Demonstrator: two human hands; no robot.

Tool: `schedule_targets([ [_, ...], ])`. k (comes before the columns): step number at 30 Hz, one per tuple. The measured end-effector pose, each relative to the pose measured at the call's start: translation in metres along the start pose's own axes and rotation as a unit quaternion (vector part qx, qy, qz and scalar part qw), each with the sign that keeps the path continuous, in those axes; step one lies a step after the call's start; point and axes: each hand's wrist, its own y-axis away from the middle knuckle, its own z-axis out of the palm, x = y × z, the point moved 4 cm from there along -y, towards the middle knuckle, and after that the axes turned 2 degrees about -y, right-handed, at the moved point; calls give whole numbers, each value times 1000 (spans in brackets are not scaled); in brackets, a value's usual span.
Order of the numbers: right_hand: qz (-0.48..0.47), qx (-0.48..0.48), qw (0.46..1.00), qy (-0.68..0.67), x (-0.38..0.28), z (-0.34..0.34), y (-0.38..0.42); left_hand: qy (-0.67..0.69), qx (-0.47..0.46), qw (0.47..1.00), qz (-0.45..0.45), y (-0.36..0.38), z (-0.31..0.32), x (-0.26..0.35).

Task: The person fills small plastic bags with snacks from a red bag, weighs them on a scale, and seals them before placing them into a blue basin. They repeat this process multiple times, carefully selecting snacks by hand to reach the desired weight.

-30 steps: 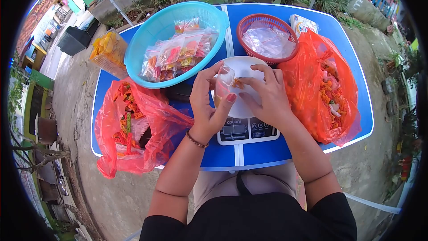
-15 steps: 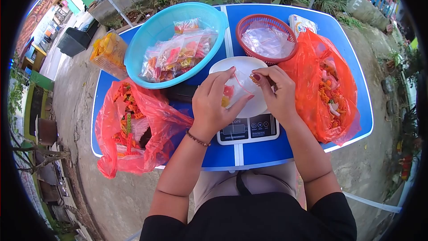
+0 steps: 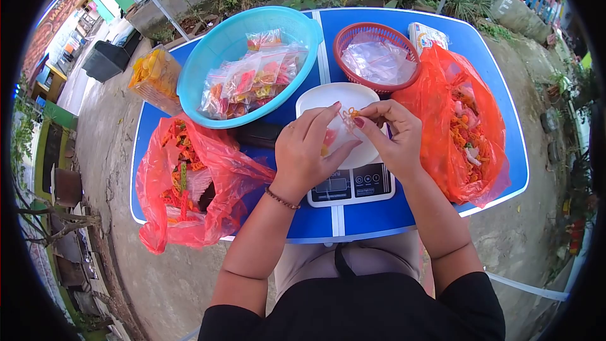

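Note:
My left hand (image 3: 309, 145) holds a small clear plastic bag (image 3: 334, 139) with red and yellow bits inside, above a white plate (image 3: 310, 98). The plate rests on a kitchen scale (image 3: 353, 184). Thumb and fingers of my right hand (image 3: 392, 134) pinch a small orange curly piece (image 3: 349, 115) at the bag's mouth. Beyond my left hand, a turquoise basin (image 3: 189, 82) holds many filled small bags (image 3: 243, 82). A red basket (image 3: 407, 81) with clear bags (image 3: 379, 60) stands behind the plate.
An open red plastic bag (image 3: 218, 170) of colourful pieces lies at the left, and an orange-red one (image 3: 435, 145) at the right. A clear container (image 3: 154, 76) of yellow pieces stands at the far left. A white packet (image 3: 429, 35) lies behind the right bag.
My right hand has moved slightly, and the orange piece between its fingers now shows over the bag's mouth. My left hand has tilted the small bag a little.

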Motion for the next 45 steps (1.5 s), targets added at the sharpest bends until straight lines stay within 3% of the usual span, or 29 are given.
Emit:
schedule_targets([
  [6,-52,-38,995,73,-5,2,-4,-7,32,999,25,-2,-1,2],
  [12,-92,-108,990,27,-5,11,-2,38,24,999,-2,-1,-4,1],
  [15,-26,-128,991,-23,-2,14,0,88,7,995,-44,2,0,-3],
  [18,-17,-66,993,-92,-1,11,-1,223,-9,965,-137,3,2,-5],
  [21,-6,-13,987,-159,-3,8,-3,417,-47,871,-255,10,12,-17],
  [24,-25,-16,991,-127,-6,6,-4,420,-27,877,-233,13,15,-20],
  [27,-40,-69,996,-36,-7,5,-4,482,-54,819,-307,15,15,-20],
  [30,-21,-67,993,-93,1,6,-4,514,-51,803,-297,12,14,-18],
  [33,-20,-41,993,-107,-2,6,-4,496,-35,830,-251,11,14,-15],
  [39,-45,-85,994,-55,-5,7,-3,490,-71,834,-245,13,13,-16],
  [42,-42,-13,994,-98,-14,12,-2,486,-65,830,-265,12,13,-15],
  [45,-36,-36,997,-56,-4,4,-2,496,-27,831,-251,7,6,-10],
])
